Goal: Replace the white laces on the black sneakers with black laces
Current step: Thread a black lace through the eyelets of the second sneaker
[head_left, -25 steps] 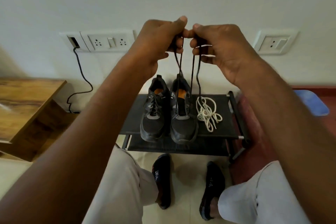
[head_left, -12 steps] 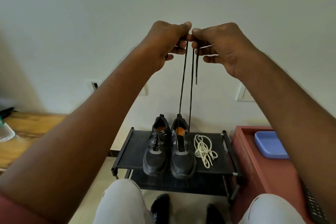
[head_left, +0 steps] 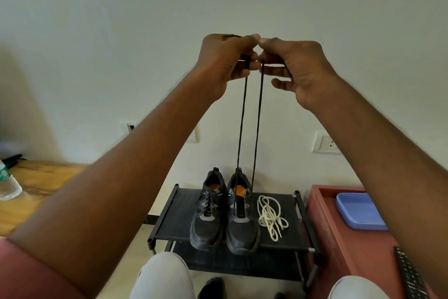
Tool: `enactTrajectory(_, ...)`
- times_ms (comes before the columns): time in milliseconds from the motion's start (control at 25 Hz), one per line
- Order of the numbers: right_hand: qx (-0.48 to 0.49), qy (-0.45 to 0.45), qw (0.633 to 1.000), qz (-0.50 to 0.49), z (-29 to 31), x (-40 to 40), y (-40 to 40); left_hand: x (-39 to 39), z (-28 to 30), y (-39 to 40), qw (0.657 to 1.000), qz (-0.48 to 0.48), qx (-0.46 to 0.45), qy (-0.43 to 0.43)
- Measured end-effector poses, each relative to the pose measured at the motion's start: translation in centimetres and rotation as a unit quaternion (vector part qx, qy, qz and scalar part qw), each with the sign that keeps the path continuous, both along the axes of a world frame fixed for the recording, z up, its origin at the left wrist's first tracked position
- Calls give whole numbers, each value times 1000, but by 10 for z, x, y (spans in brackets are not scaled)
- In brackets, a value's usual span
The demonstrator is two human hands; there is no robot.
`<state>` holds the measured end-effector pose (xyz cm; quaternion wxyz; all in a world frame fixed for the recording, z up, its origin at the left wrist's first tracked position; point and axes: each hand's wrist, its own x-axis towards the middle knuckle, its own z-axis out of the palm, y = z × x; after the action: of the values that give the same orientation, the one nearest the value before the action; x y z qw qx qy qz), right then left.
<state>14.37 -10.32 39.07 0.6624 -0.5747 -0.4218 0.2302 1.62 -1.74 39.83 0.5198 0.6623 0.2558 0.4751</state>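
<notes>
Two black sneakers stand side by side on a black shoe rack (head_left: 179,216). The left sneaker (head_left: 208,213) carries a black lace. From the right sneaker (head_left: 242,221) two strands of a black lace (head_left: 258,129) rise straight up to my raised hands. My left hand (head_left: 225,63) pinches one strand and my right hand (head_left: 293,66) pinches the other, thumbs touching, high in front of the wall. A bundle of white laces (head_left: 270,216) lies on the rack to the right of the shoes.
A red cabinet (head_left: 322,221) stands right of the rack, with a blue tray (head_left: 361,211) and a remote (head_left: 409,274) on it. At the left is a wooden table (head_left: 31,192) with a plastic bottle (head_left: 8,184). Wall sockets (head_left: 326,142) sit behind. My knees are below.
Both hands rose higher together, pulling the black lace strands long and taut above the right sneaker. The short loose end seen by the right hand is no longer hanging.
</notes>
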Motion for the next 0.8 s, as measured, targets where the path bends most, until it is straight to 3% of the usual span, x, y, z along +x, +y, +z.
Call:
enactTrajectory(240, 26, 127, 986, 107, -7, 9, 5, -2, -5, 2, 998, 19, 58, -30)
enactTrajectory(440, 62, 192, 976, 86, -17, 4, 11, -6, -4, -2, 997, 13, 45, -60)
enactTrajectory(800, 101, 219, 968, 67, -10, 2, 14, 0, -1, -7, 995, 7, -1, -99)
